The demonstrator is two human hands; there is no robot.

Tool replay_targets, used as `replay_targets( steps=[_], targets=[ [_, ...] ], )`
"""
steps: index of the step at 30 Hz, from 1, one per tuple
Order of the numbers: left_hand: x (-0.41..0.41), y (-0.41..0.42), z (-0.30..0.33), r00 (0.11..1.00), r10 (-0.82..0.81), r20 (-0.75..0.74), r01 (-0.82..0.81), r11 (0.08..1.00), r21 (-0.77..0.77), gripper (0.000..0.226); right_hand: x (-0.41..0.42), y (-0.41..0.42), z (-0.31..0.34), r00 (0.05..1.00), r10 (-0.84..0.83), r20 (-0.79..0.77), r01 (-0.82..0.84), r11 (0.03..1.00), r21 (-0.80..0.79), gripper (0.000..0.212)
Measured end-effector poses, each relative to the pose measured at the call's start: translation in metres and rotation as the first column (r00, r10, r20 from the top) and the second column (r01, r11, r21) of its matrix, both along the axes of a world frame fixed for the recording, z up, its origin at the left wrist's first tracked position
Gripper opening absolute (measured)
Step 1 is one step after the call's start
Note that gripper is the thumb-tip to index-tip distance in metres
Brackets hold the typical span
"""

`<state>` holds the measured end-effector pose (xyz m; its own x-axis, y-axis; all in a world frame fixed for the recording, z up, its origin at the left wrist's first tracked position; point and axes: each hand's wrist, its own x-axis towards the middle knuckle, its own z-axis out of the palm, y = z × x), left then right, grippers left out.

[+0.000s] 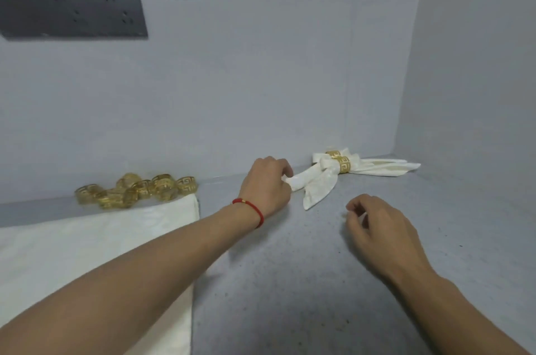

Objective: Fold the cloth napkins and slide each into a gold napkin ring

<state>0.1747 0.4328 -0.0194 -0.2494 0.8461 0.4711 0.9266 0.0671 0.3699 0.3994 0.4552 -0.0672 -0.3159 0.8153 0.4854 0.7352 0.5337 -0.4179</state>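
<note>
A folded cream napkin [314, 183] lies on the grey counter with a gold ring [344, 164] around its middle. My left hand [268, 183], with a red string on the wrist, grips the napkin's left end. A second ringed napkin [333, 154] sits just behind it against the wall. My right hand [377, 227] hovers over the counter to the right, fingers loosely curled and apart, holding nothing. A pile of several gold napkin rings [136, 190] rests at the back left. A stack of flat cream napkins [87, 238] lies under my left forearm.
The speckled grey counter [290, 282] meets grey walls at the back and on the right. A dark socket panel [72, 11] is mounted high on the back wall at the left.
</note>
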Motion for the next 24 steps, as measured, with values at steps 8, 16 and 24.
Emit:
replay_targets(
  steps=[8,16,24],
  targets=[
    [-0.02,-0.218,0.0,0.989,-0.059,-0.135,0.03,0.977,-0.213,0.03,-0.056,-0.115,0.01,0.849,0.451,0.274,-0.476,0.879,0.025,0.014],
    [-0.037,-0.413,-0.001,0.989,0.148,-0.025,-0.15,0.962,-0.23,0.017,-0.088,-0.282,0.049,0.437,0.884,0.165,-0.734,0.457,-0.502,0.035],
    [-0.023,-0.511,-0.021,0.997,0.058,0.043,-0.042,0.95,-0.309,0.036,-0.112,-0.305,0.06,0.354,0.92,0.166,-0.599,0.36,-0.715,0.017]
  ],
)
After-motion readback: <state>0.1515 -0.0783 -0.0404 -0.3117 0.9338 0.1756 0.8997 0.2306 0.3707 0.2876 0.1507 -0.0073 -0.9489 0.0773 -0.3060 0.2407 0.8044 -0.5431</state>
